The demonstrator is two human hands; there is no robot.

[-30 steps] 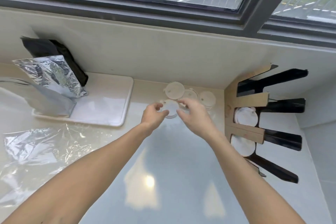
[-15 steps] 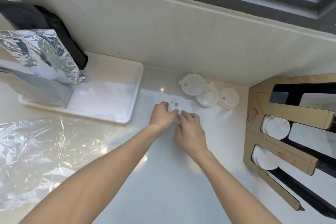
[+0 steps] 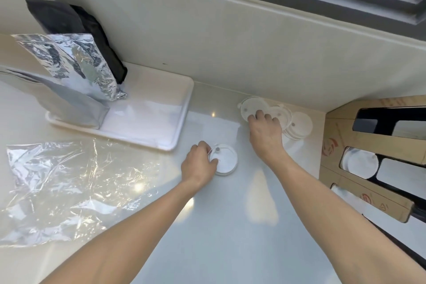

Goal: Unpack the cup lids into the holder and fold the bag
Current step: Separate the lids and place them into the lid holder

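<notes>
— Pale glossy surface (image 3: 230,226) under a window, then. What's far left?

— An emptied clear plastic bag (image 3: 69,187), spread flat and not yet folded, I'd say to keep it out of the way. Behind it, a white tray (image 3: 161,122) with foil pouches.

— And the hands?

— The left hand (image 3: 199,166) pinches one lid (image 3: 227,161) lying flat, face up. The right hand (image 3: 265,131) has fingers curled onto the loose lids (image 3: 297,124) by the wall, apparently gathering them.

— The holder?

— The cardboard holder (image 3: 334,145) lies rightmost, slots running rightward, lids already inside.
</notes>
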